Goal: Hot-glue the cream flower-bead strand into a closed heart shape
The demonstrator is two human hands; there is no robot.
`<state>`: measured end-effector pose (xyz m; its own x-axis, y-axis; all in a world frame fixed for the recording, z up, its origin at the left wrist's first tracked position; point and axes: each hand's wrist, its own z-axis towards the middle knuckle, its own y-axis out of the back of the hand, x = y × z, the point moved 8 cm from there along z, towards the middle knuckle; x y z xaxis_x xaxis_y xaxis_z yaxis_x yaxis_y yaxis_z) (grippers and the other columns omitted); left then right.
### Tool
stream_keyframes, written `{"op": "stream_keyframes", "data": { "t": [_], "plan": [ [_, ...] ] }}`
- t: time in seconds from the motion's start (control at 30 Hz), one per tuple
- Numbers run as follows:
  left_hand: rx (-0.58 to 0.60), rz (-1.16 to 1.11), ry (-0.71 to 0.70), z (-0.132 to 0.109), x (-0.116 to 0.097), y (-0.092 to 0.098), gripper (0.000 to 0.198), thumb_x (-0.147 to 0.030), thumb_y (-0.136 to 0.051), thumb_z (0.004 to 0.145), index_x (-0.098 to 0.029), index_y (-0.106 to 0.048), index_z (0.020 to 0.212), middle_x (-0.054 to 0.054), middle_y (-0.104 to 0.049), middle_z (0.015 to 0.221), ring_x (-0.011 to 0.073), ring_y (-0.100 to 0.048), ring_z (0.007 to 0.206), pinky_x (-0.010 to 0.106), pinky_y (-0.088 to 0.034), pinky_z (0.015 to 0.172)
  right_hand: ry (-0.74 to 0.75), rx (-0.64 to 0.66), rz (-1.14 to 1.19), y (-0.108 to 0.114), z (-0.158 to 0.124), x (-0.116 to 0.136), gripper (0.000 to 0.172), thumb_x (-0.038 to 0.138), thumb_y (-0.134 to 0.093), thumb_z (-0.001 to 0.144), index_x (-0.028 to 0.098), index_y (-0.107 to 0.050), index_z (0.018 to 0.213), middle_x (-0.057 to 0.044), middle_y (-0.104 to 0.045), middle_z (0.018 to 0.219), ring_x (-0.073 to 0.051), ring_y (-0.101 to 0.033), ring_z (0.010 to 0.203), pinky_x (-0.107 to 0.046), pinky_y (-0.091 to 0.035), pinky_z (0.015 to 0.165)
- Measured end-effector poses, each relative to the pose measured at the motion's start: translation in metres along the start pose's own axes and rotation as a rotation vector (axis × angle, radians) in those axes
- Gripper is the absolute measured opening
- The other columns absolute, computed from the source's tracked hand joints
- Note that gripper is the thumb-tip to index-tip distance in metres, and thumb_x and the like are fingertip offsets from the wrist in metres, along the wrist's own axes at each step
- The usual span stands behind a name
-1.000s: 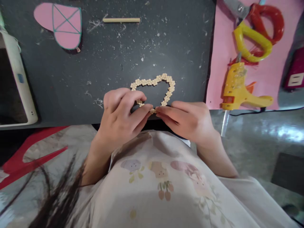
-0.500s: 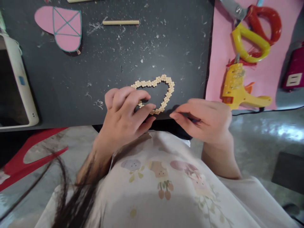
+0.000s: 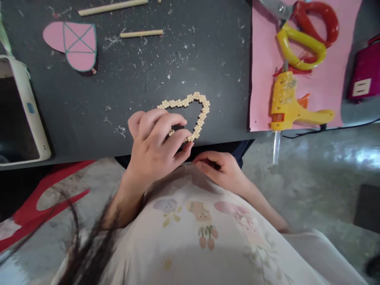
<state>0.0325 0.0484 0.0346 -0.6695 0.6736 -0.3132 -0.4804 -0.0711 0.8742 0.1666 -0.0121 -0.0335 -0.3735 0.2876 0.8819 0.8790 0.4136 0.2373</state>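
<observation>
A heart outline made of small cream beads [image 3: 198, 103] lies on the dark table [image 3: 178, 59] near its front edge. My left hand [image 3: 154, 144] rests on the heart's lower left part, with thumb and fingers pinched on its bottom tip. My right hand [image 3: 221, 168] is below the table edge, against my shirt, fingers curled; whether it holds anything is hidden.
A yellow glue gun [image 3: 289, 107] lies on a pink sheet [image 3: 323, 87] at right, with red and yellow scissors [image 3: 305, 33] above it. Two wooden sticks [image 3: 141, 34] and a pink paper heart [image 3: 74, 44] lie at the back left. A white device [image 3: 22, 114] sits at far left.
My right hand let go of the heart's tip, moved right, then dropped below the table edge to my shirt. My left hand stayed pinched on the heart.
</observation>
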Motion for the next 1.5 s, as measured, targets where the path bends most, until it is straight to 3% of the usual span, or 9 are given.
{"op": "stream_keyframes", "data": {
  "t": [0.17,0.33,0.4,0.53,0.67,0.8,0.93,1.2,1.5],
  "plan": [
    [-0.013,-0.015,0.014,-0.001,0.002,0.0,0.012,-0.024,-0.063,0.087,-0.03,-0.061,0.097,0.003,-0.069,0.112,0.0283,-0.058,0.111,0.051,-0.044,0.09,-0.011,0.018,0.14,-0.013,0.004,-0.007,0.026,0.034,-0.055,0.095,0.018,-0.074,0.104,0.001,-0.068,0.077,-0.007,-0.046,0.057,-0.021,-0.037,0.053],
    [-0.022,-0.042,0.033,0.0,0.005,0.004,0.017,-0.026,-0.066,0.085,-0.031,-0.062,0.101,0.003,-0.069,0.112,0.0284,-0.059,0.111,0.052,-0.042,0.094,0.051,0.042,0.003,-0.004,-0.002,0.009,0.023,0.029,-0.054,0.095,0.019,-0.074,0.1,0.0,-0.074,0.086,-0.008,-0.058,0.066,-0.02,-0.044,0.06],
    [-0.052,-0.075,0.074,0.001,0.011,0.01,0.019,-0.028,-0.068,0.085,-0.031,-0.064,0.103,0.003,-0.069,0.111,0.0283,-0.061,0.108,0.052,-0.042,0.096,0.072,0.003,-0.121,0.011,-0.006,0.023,0.02,0.027,-0.055,0.095,0.021,-0.074,0.095,0.002,-0.074,0.083,-0.007,-0.058,0.063,-0.019,-0.043,0.059],
    [-0.096,-0.008,0.245,0.008,0.034,0.025,0.011,-0.026,-0.066,0.087,-0.03,-0.067,0.097,0.003,-0.07,0.102,0.028,-0.062,0.102,0.051,-0.044,0.094,0.135,-0.247,-0.46,0.058,-0.003,0.062,0.016,0.029,-0.061,0.092,0.022,-0.071,0.083,0.004,-0.065,0.063,-0.007,-0.051,0.053,-0.023,-0.036,0.053],
    [0.013,0.081,0.321,0.022,0.052,0.023,0.008,-0.032,-0.063,0.09,-0.027,-0.067,0.095,0.006,-0.069,0.098,0.0299,-0.06,0.1,0.05,-0.045,0.086,0.155,-0.401,-0.798,0.082,0.026,0.092,0.014,0.033,-0.063,0.09,0.021,-0.07,0.091,0.001,-0.064,0.065,-0.013,-0.055,0.059,-0.029,-0.034,0.058],
    [0.152,0.126,0.283,0.036,0.058,0.01,0.016,-0.036,-0.066,0.088,-0.022,-0.069,0.095,0.007,-0.069,0.091,0.0292,-0.06,0.091,0.046,-0.046,0.078,0.176,-0.356,-0.927,0.074,0.063,0.1,0.021,0.032,-0.059,0.09,0.02,-0.067,0.107,-0.003,-0.067,0.075,-0.019,-0.06,0.067,-0.031,-0.037,0.064],
    [0.271,0.197,0.253,0.045,0.053,0.002,0.017,-0.031,-0.063,0.089,-0.018,-0.07,0.097,0.008,-0.068,0.088,0.0285,-0.062,0.088,0.042,-0.046,0.074,0.154,-0.319,-0.995,0.065,0.079,0.099,0.025,0.028,-0.057,0.089,0.018,-0.065,0.11,-0.005,-0.069,0.078,-0.023,-0.062,0.07,-0.033,-0.038,0.065],
    [0.279,0.192,0.271,0.048,0.049,-0.002,0.011,-0.017,-0.057,0.082,-0.019,-0.067,0.088,0.008,-0.066,0.085,0.0284,-0.063,0.085,0.042,-0.047,0.075,0.159,-0.318,-1.087,0.061,0.082,0.1,0.024,0.023,-0.05,0.088,0.017,-0.066,0.105,-0.007,-0.069,0.075,-0.023,-0.062,0.069,-0.032,-0.035,0.062],
    [0.266,0.266,0.195,0.05,0.046,-0.003,0.006,-0.019,-0.056,0.079,-0.02,-0.062,0.081,0.007,-0.064,0.08,0.0272,-0.061,0.077,0.04,-0.045,0.067,0.153,-0.305,-1.122,0.059,0.086,0.1,0.018,0.024,-0.051,0.089,0.018,-0.065,0.099,-0.008,-0.068,0.074,-0.023,-0.062,0.066,-0.032,-0.029,0.059]
  ]
}}
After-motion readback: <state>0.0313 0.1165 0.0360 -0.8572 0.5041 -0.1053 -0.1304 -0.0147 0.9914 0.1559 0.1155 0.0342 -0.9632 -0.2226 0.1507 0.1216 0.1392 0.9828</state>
